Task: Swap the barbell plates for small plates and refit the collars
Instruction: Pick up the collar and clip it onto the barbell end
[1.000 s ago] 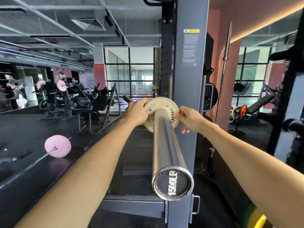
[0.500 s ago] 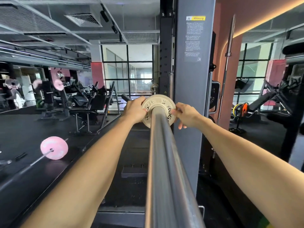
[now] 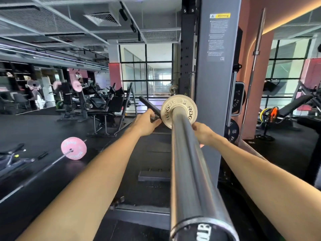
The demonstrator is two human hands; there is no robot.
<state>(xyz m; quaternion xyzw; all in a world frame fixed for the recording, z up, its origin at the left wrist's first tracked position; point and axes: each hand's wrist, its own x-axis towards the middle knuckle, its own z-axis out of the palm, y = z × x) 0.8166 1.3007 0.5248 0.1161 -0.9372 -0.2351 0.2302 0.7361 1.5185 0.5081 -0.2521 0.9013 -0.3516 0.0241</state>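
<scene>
Head cam, the only view here: you're looking straight down the barbell sleeve (image 3: 184,153), which runs away from the camera toward the rack upright (image 3: 215,101). The small plate (image 3: 178,111), cream with ROGUE lettering, is threaded on the sleeve and sits at its far end, so this side looks basically swapped. Makes sense it's pushed all the way in, since a collar only locks properly once the plate is hard against the shoulder.

Left hand (image 3: 147,123) is at the plate's left edge, fingers (image 3: 157,121) reaching toward the rim and looking relaxed rather than wrapped around anything; a dark bar on the rack sits just behind them, so actual contact is hard to call. Right hand (image 3: 202,133) is low on the right, fingers curled against the plate's lower right edge beside the sleeve. A hand on each side keeps the plate square so it doesn't cock and bind on the sleeve.

No collar visible on this sleeve, so my guess is that's next.

Also in shot: another bar on the floor with a pink plate (image 3: 73,148), and black plates (image 3: 233,131) stored on the rack's right side.
</scene>
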